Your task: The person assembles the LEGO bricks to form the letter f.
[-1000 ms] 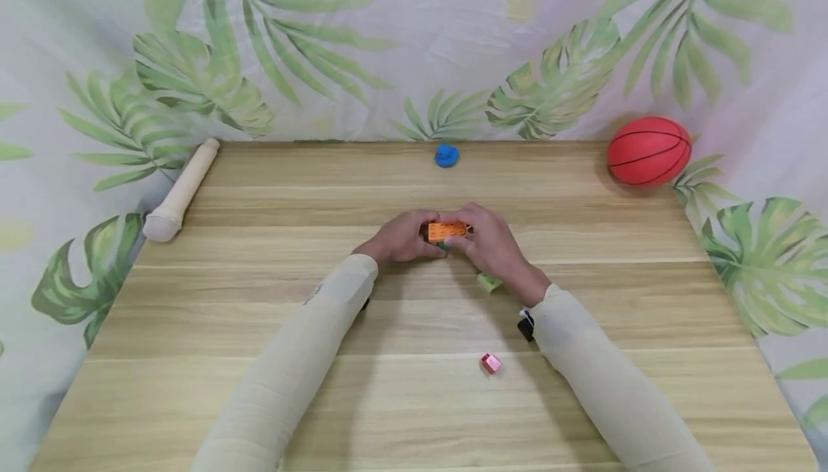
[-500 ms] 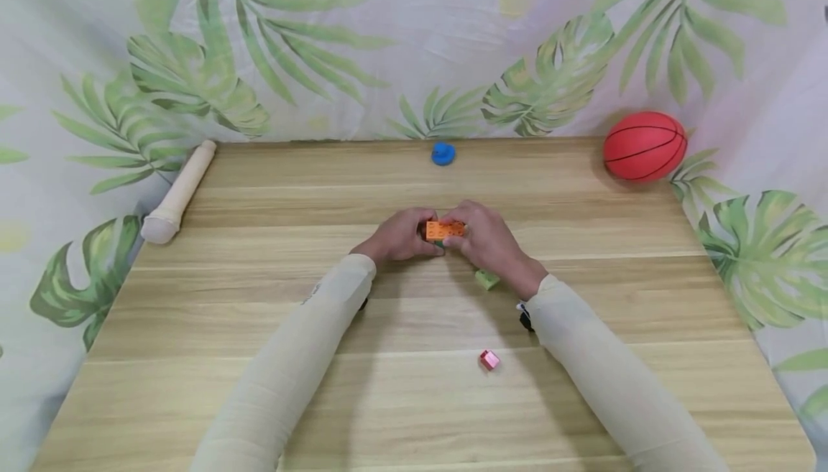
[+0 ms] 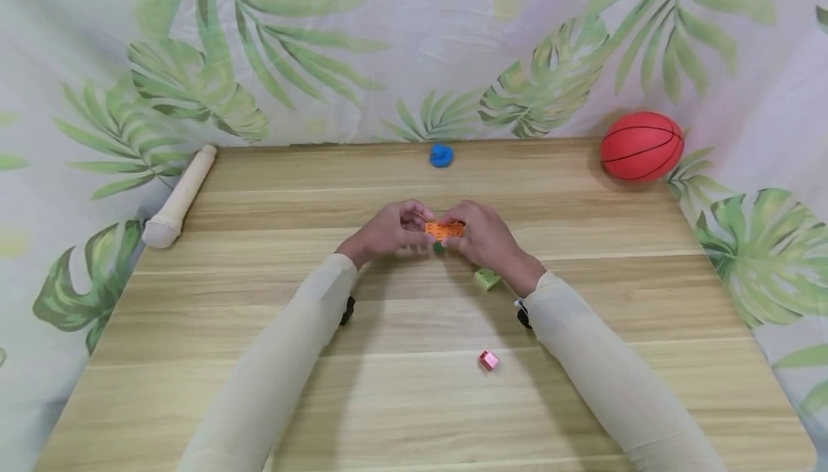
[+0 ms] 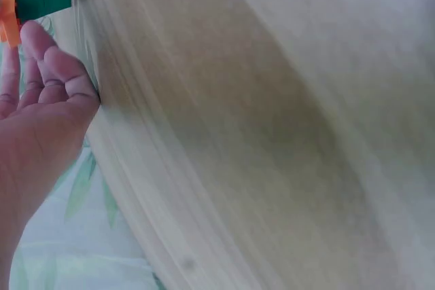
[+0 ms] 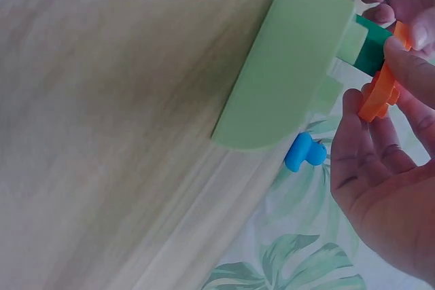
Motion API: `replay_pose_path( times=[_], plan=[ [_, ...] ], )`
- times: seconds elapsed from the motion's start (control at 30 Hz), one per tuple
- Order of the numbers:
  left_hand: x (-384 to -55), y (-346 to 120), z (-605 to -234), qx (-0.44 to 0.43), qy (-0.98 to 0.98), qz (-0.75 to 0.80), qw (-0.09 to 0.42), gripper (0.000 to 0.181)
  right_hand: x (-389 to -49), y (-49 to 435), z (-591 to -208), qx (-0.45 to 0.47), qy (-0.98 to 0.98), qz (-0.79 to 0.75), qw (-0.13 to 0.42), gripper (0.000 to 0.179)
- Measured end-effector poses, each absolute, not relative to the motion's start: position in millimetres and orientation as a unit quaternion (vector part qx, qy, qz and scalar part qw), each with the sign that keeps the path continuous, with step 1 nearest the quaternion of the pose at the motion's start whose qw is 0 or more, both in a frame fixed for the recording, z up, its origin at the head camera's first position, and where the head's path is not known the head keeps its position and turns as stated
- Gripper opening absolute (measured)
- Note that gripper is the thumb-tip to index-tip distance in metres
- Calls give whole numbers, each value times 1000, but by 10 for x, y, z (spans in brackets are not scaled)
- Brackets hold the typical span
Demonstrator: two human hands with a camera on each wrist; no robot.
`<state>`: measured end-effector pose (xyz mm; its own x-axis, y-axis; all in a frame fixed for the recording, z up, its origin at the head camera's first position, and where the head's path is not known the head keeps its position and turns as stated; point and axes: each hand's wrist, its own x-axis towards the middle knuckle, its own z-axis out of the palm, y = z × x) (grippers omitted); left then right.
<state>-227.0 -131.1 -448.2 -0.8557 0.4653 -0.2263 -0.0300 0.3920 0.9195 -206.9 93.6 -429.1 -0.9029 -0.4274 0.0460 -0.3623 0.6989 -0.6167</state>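
Note:
An orange toy brick (image 3: 443, 231) lies flat on top of a dark green brick (image 5: 371, 47), near the middle of the table. My right hand (image 3: 484, 238) pinches the orange brick between thumb and fingers at its right part. My left hand (image 3: 388, 229) is at the brick's left end, thumb and forefinger spread apart with a gap between them. In the left wrist view its fingers (image 4: 51, 66) are loosely bent beside the green brick. A light green block (image 5: 285, 66) stands on the table just in front of my right hand.
A small red and pink brick (image 3: 489, 361) lies nearer the front. At the back edge sits a blue rubber duck (image 3: 441, 156), with a red ball (image 3: 642, 146) at the back right corner. A pale microphone-shaped thing (image 3: 181, 197) lies along the left edge.
My left hand has loosened and drawn slightly left from the bricks, its thumb and forefinger now spread. My right hand keeps its pinch on the orange brick, nearly still.

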Motion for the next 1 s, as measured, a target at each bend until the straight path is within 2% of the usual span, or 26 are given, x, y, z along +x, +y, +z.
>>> replay_pose_path(
  times=[0.4,0.63,1.0],
  plan=[
    [-2212,-1320,-4571,107,773,587,216,27,-2074,905,-4319,-209,915,-341,56,35],
    [-2228,-1264,-4591,128,778,584,194,23,-2071,969,-4305,-203,910,-355,68,36],
    [-2253,-1272,-4571,153,782,571,198,22,-2052,1034,-4249,-240,911,-321,96,44]
  ],
)
